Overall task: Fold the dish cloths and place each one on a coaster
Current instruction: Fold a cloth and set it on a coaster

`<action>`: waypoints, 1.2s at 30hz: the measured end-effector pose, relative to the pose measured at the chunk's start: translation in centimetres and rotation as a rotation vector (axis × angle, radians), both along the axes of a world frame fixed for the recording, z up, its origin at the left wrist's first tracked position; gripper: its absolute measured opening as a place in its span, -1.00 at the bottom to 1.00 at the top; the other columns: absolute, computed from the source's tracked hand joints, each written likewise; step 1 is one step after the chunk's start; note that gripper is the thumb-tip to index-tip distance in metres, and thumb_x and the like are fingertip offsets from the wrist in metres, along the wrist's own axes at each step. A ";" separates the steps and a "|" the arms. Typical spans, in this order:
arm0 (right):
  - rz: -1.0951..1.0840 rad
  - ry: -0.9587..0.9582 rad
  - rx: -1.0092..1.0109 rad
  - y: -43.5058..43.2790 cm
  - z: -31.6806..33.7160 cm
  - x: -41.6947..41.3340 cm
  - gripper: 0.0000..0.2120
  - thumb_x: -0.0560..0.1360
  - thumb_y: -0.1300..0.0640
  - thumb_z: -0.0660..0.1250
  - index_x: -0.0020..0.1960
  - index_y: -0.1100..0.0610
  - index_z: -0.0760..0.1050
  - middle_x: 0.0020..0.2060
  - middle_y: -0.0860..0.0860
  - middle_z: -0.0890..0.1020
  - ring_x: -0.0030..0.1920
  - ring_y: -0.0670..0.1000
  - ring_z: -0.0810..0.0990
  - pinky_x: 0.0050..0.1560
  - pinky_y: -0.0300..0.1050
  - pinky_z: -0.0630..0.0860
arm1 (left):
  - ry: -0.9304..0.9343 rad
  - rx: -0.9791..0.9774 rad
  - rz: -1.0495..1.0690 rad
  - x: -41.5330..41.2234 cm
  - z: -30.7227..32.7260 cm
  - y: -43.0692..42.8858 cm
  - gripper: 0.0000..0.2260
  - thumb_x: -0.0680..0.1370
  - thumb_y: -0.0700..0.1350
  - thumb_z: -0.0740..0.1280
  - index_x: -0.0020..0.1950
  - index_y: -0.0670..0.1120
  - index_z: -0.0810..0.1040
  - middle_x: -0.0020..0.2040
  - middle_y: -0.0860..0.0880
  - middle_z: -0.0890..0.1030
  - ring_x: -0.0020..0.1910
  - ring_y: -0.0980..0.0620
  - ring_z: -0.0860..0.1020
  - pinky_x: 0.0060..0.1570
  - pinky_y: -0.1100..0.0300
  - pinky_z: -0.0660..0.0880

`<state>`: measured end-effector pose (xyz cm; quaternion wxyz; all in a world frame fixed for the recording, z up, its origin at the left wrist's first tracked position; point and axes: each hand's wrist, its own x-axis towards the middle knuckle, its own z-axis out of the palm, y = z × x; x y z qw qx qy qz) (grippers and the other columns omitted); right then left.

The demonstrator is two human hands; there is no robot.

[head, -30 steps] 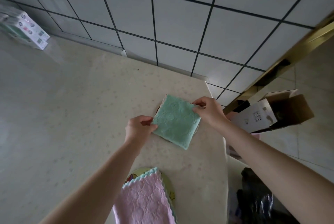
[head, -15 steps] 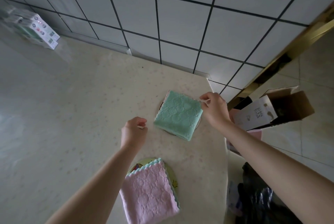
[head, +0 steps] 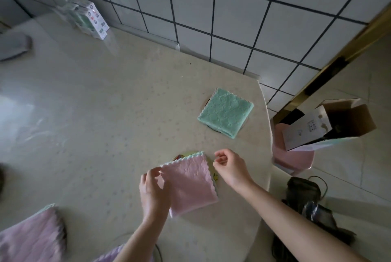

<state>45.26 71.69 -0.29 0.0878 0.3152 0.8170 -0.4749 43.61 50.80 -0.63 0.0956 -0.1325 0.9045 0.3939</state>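
On the table (head: pixel 105 113), left hand (head: pixel 155 190) pinches the pink cloth (head: pixel 190 185), right hand (head: pixel 230 168) loosely curled, empty. A tug could drag it off its coaster (head: pixel 184 155).

Green dish cloth (head: pixel 226 112) blankets its coaster (head: pixel 212 129), and only a dark sliver of rim peeks out. Left hand (head: pixel 155 192) hides the pink dish cloth's (head: pixel 190 185) left corner. Bottom-left, another pink cloth (head: pixel 29 238), blurred and cut by the edge, perhaps a stack.
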 end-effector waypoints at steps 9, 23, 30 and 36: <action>-0.163 -0.066 -0.151 -3.2 0.3 1.1 -0.71 0.38 0.21 0.39 0.10 0.15 0.52 -0.14 -0.01 0.60 -0.10 -0.01 0.58 -0.06 -0.19 0.46 | -0.214 0.079 0.151 5.0 -0.3 -0.7 -0.82 0.50 -0.16 0.35 0.09 -0.09 0.51 -0.08 -0.05 0.61 -0.11 -0.02 0.56 -0.11 0.16 0.46; 0.210 -0.089 0.117 -2.9 0.9 -0.9 -0.81 0.43 0.20 0.37 0.05 0.16 0.56 0.00 0.06 0.66 0.04 0.07 0.59 -0.06 -0.26 0.36 | -0.280 0.133 0.253 7.2 1.0 1.0 -0.90 0.47 -0.20 0.36 -0.04 -0.08 0.53 -0.20 0.03 0.60 -0.26 0.10 0.51 -0.34 0.39 0.31; 0.272 -0.109 0.244 -2.9 0.2 -2.3 -0.87 0.44 0.17 0.37 -0.01 0.09 0.56 -0.02 0.05 0.65 0.05 0.08 0.59 0.01 -0.16 0.47 | -0.342 0.246 0.350 7.2 0.8 1.3 -0.83 0.41 -0.21 0.39 -0.06 -0.04 0.50 -0.20 0.02 0.63 -0.16 0.02 0.60 -0.13 0.10 0.55; 0.309 -0.055 0.469 -3.6 0.0 -0.7 -0.84 0.49 0.15 0.32 0.06 0.08 0.48 0.12 0.08 0.49 0.10 0.15 0.50 0.01 -0.02 0.46 | -0.274 0.198 0.254 7.6 1.1 -0.3 -0.81 0.44 -0.22 0.35 0.01 -0.03 0.51 -0.20 0.05 0.62 -0.20 0.10 0.58 -0.24 0.25 0.50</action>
